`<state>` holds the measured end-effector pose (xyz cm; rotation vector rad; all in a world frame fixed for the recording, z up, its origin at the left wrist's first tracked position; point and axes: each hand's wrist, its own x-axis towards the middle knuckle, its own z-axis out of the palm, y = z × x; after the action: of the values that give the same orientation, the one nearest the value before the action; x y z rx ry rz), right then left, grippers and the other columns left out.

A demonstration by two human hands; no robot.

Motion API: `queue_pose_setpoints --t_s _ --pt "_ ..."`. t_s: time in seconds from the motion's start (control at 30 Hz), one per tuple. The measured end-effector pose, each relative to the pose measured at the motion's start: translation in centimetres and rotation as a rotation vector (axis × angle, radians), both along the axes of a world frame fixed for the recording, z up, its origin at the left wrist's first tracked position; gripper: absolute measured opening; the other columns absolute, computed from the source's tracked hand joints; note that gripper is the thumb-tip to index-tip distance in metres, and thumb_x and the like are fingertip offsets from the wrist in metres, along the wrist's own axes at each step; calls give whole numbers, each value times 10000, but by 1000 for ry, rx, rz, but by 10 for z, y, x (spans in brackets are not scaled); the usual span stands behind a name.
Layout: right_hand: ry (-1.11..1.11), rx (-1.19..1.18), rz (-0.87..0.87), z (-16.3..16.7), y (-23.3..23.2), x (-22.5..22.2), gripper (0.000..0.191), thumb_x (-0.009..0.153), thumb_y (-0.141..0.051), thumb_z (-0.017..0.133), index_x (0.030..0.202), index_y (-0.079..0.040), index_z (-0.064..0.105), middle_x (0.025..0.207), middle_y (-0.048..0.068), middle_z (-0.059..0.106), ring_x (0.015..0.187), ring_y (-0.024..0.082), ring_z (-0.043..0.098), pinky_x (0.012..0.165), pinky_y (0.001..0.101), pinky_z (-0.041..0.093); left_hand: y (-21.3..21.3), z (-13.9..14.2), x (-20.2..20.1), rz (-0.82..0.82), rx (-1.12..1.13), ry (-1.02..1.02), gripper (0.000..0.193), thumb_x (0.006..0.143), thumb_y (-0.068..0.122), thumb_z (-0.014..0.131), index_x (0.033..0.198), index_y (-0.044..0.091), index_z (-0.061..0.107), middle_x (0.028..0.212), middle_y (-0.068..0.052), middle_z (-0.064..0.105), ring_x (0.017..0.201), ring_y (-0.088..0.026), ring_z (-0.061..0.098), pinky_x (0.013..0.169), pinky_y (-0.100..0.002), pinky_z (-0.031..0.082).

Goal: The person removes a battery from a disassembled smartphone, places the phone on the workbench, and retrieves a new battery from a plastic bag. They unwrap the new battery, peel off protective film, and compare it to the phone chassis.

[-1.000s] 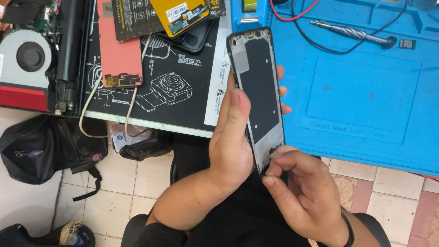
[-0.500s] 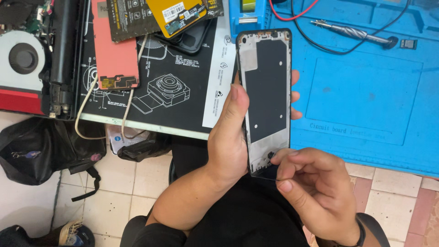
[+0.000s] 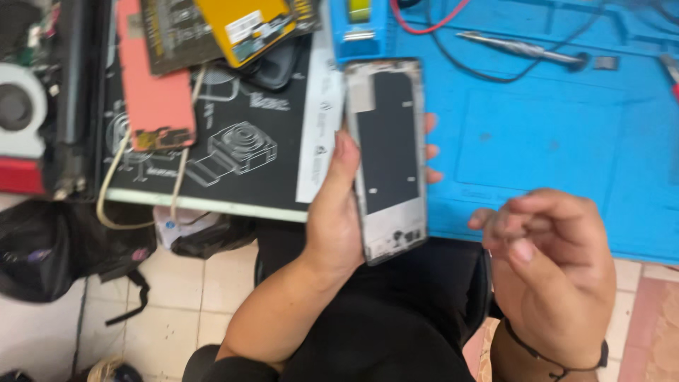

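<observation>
At the far left sits one opened laptop [image 3: 42,120] with a round fan showing, and below it one black bag [image 3: 56,247] lies on the tiled floor. Next comes one black printed mat [image 3: 233,155], carrying one pink phone cover [image 3: 152,99], one yellow packet [image 3: 244,25] and two pale cables [image 3: 113,184] hanging over its edge. Your left hand [image 3: 339,212] grips one phone frame [image 3: 387,159] upright, thumb on its left side, three fingertips showing past its right edge. The frame sits over the seam between the black mat and one blue mat [image 3: 552,155]. Your right hand [image 3: 552,276] hovers just right of the frame, loosely curled and holding nothing you can see. One metal tool [image 3: 523,48] lies up top.
</observation>
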<state>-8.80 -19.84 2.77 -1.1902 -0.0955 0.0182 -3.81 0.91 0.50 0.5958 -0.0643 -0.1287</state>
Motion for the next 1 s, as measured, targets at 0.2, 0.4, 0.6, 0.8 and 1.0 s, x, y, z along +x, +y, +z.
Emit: queue_pose_setpoints --t_s 0.2,0.4,0.6,0.8,1.0 --pt "96 -277 -222 -17 -49 16 225 989 84 653 1199 22 602 1062 107 653 1062 191 656 966 348 507 1 7 3 56 102 51 556 1096 351 462 1522 8 360 1435 -255 551 1197 -305 618 1018 -497 556" --pt "117 -396 3 -16 -103 -4 111 960 43 675 1068 15 673 995 119 693 1001 224 683 958 365 582 -5 -2 10 18 104 128 517 1077 294 509 1494 17 378 1383 -234 580 1159 -295 628 969 -482 573" --pt "471 -737 884 -93 -38 -31 268 877 -110 657 1101 -71 797 883 55 808 715 145 727 671 282 596 -12 -21 12 3 82 100 605 1076 314 586 1562 18 380 1355 -180 585 1149 -235 612 938 -397 562" --pt "-16 -693 730 -177 125 -10 162 981 -138 619 1068 -9 664 945 45 706 863 106 646 728 285 541 -19 -41 23 1 142 -50 759 1061 390 646 1641 82 265 1294 -71 555 1115 -179 588 855 -357 573" --pt "-121 -658 713 -130 271 8 507 873 -181 736 1328 -5 598 1100 153 718 976 205 729 843 302 580 -25 -50 24 49 132 -82 738 1106 425 639 1611 -16 329 1186 -91 565 1089 -161 559 846 -346 551"
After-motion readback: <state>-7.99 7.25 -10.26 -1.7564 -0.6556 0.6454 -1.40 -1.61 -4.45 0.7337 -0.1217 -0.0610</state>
